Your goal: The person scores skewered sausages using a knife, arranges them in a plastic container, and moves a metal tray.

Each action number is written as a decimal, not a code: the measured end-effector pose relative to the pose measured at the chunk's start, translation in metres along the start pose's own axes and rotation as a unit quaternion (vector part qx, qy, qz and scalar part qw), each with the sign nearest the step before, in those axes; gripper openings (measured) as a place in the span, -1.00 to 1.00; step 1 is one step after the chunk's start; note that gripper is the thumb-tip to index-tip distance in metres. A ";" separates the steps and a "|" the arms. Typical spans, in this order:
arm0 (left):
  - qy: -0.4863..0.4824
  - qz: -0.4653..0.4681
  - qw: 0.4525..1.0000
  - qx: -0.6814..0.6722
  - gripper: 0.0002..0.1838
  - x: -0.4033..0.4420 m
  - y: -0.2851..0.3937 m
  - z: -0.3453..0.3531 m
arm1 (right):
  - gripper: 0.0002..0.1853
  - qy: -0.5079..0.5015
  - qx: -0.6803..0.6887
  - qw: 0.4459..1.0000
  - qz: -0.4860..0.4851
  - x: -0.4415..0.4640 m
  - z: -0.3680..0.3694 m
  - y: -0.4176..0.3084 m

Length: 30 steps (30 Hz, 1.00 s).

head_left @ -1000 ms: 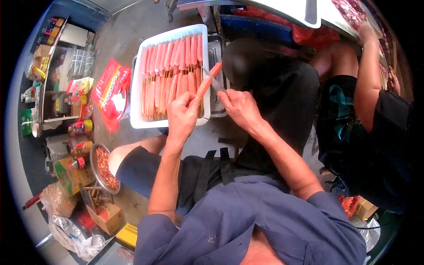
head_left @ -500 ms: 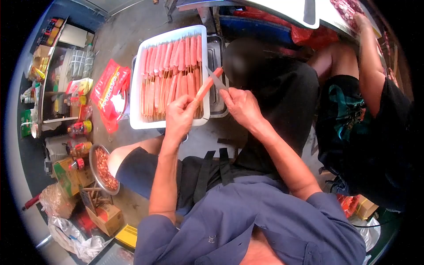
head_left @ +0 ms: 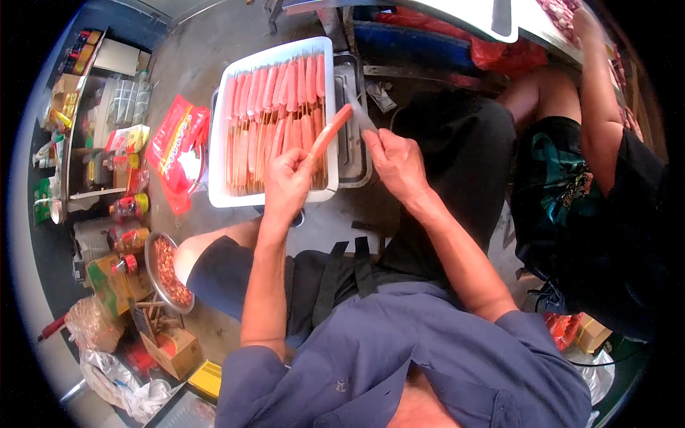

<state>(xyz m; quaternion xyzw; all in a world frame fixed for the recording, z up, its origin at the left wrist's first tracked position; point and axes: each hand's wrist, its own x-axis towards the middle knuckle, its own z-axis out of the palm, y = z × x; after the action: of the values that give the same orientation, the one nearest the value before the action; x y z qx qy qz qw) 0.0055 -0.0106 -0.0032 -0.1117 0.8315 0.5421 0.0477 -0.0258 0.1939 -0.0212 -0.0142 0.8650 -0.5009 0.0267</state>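
My left hand (head_left: 289,178) is closed on the lower end of a pink skewered sausage (head_left: 331,131), which slants up to the right over the tray's edge. My right hand (head_left: 397,161) grips a knife (head_left: 362,114); its blade is blurred and stands just right of the sausage's tip, apparently a little apart from it. Below and to the left lies a white tray (head_left: 218,187) with two rows of sausages on sticks (head_left: 275,93). Part of the lower row is hidden behind my left hand.
A dark metal tray (head_left: 349,164) sits under the white one. A red plastic bag (head_left: 173,143) lies to the left, with a metal bowl of chopped meat (head_left: 170,274) by my knee. Bottles and boxes (head_left: 128,207) line the left wall. Another person's arm (head_left: 598,121) reaches to meat on the table (head_left: 531,21).
My right hand and the knife have shifted slightly right, and the blade has come off the sausage's side. The sausage's tip has moved a little left. The other person's hand has moved up slightly.
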 end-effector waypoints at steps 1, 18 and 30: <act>0.001 -0.001 1.000 -0.001 -0.79 0.000 0.002 -0.001 | -0.57 -0.001 0.000 1.000 -0.001 -0.002 0.002 0.000; 0.044 0.115 0.991 0.059 -0.87 0.002 -0.009 0.008 | -0.55 -0.118 -0.064 0.990 -0.040 -0.010 0.014 0.003; -0.052 -0.098 0.979 -0.168 -0.80 0.001 -0.001 -0.002 | -0.60 -0.062 0.016 0.996 -0.062 -0.013 0.019 0.004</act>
<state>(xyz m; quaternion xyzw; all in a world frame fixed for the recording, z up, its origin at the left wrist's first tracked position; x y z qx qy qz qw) 0.0044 -0.0126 -0.0036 -0.1707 0.7098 0.6720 0.1245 -0.0115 0.1802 -0.0337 -0.0983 0.8511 -0.5132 0.0499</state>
